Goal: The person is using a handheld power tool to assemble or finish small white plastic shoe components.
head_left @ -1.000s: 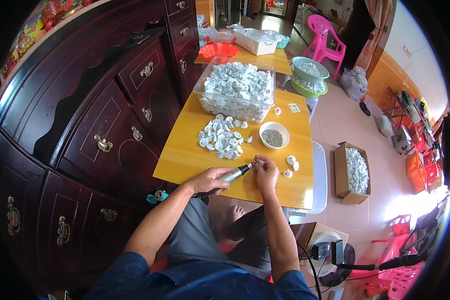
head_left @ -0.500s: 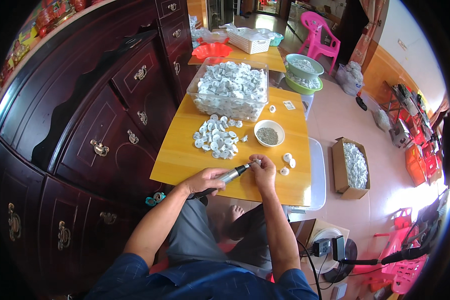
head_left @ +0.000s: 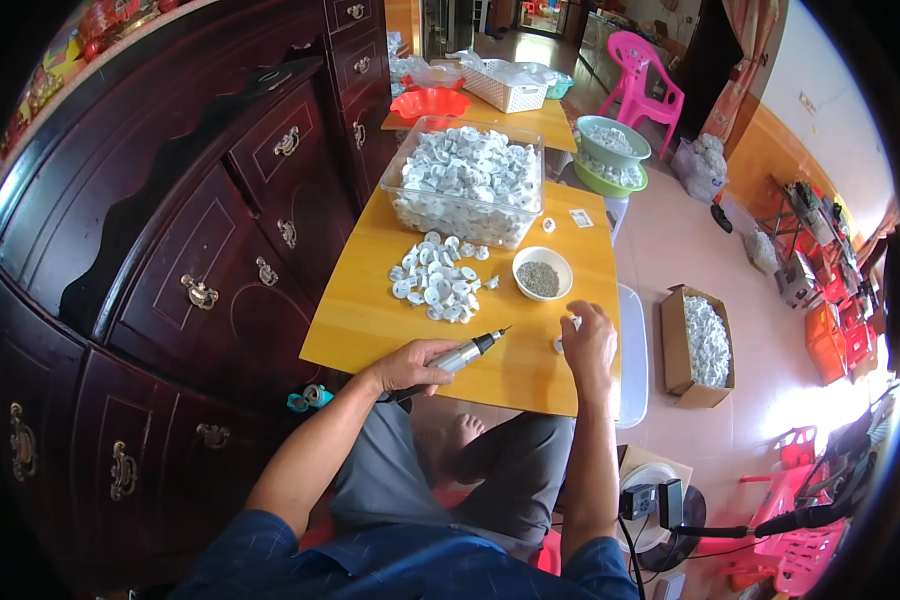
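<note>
My left hand [head_left: 412, 367] is wrapped round a silver-and-black electric screwdriver [head_left: 460, 356], its thin bit pointing up and right over the table, touching nothing. My right hand [head_left: 592, 345] is at the table's right side with its fingers curled in. A small white plastic piece [head_left: 576, 322] shows at its fingertips; another white piece [head_left: 558, 345] lies beside the thumb, and the hand hides whatever else is there. Just beyond stands a white bowl [head_left: 522, 275] of tiny grey metal parts. A loose heap of round white plastic pieces [head_left: 438, 280] lies left of the bowl.
A clear tub [head_left: 460, 222] full of white pieces fills the table's far part. Past it are a red tray [head_left: 430, 102] and a white basket [head_left: 515, 95]. Dark cabinets [head_left: 170, 240] border the left. A cardboard box [head_left: 678, 345] of white pieces sits on the floor at right.
My right hand has moved right, from the screwdriver's tip to the few white pieces at the table's right side. The screwdriver's bit now shows bare; my left hand has stayed nearly in place.
</note>
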Action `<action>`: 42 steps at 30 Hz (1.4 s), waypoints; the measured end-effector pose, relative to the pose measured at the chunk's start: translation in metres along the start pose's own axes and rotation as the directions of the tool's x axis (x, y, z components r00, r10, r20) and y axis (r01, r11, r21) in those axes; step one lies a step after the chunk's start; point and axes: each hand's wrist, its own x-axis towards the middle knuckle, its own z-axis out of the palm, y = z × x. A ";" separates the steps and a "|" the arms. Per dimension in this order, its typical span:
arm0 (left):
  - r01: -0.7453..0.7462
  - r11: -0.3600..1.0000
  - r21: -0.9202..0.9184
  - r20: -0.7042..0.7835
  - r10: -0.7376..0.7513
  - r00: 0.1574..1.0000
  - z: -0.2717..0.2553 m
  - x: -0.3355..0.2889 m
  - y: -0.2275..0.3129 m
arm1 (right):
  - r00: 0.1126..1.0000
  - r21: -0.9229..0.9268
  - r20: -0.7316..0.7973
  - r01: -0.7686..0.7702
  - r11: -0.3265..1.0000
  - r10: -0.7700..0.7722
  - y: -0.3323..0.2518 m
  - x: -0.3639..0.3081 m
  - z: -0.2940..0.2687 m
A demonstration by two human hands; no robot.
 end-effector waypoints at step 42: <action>0.002 1.000 0.016 -0.075 0.000 0.997 0.005 0.004 -0.004 | 0.966 -0.135 0.229 0.155 0.979 -0.122 0.001 0.107 0.077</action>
